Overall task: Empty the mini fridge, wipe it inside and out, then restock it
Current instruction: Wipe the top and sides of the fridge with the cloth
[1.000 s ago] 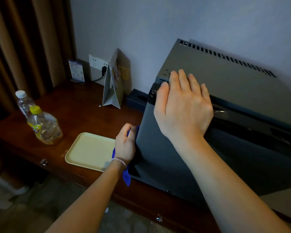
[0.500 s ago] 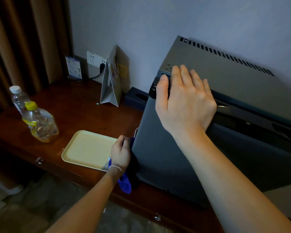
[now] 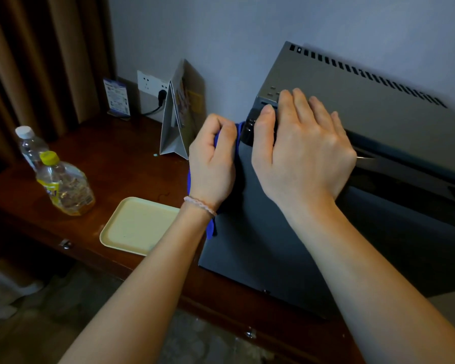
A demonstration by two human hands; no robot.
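Note:
The dark grey mini fridge [image 3: 273, 232] stands on a brown wooden counter [image 3: 121, 164], its vented top toward the wall. My left hand [image 3: 212, 164] grips a blue cloth [image 3: 210, 228] against the fridge's left side, near the top front corner; most of the cloth is hidden behind the hand. My right hand [image 3: 302, 148] lies flat on the top front edge of the fridge, fingers straight, thumb over the corner.
A cream tray [image 3: 137, 224] lies left of the fridge at the counter's front. Two plastic bottles [image 3: 63, 185] stand at far left. A folded card stand [image 3: 179, 114], a small blue sign [image 3: 117, 98] and a wall socket [image 3: 150, 82] with a plug sit at the back. Brown curtains hang left.
My left hand with the blue cloth has slid up the fridge's left side from near the bottom to near the top corner. My right hand stays on the top edge.

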